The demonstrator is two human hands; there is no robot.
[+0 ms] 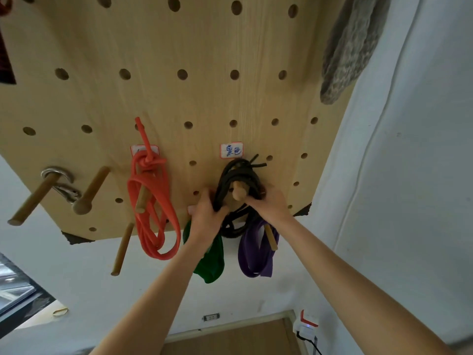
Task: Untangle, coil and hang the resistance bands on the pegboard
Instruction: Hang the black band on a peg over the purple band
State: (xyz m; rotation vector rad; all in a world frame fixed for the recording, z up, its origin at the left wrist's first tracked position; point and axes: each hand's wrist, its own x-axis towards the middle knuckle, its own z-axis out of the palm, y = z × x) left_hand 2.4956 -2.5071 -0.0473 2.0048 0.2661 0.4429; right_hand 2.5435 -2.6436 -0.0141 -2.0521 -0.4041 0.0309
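Observation:
A coiled black band (231,172) hangs around a wooden peg (239,192) low on the light wooden pegboard (179,98), under a white label (231,150). My left hand (206,213) grips the coil's left side. My right hand (268,201) holds its right side, fingers curled round the strands. A knotted orange band (151,201) hangs from a peg to the left. A green band (211,262) and a purple band (253,252) hang below my hands, the green one partly hidden by my left forearm.
Bare wooden pegs (33,198) stick out at the lower left, one carrying a metal carabiner (62,183). A grey knitted cloth (348,47) hangs at the upper right. White wall lies below and to the right, with an outlet (212,316) near the floor.

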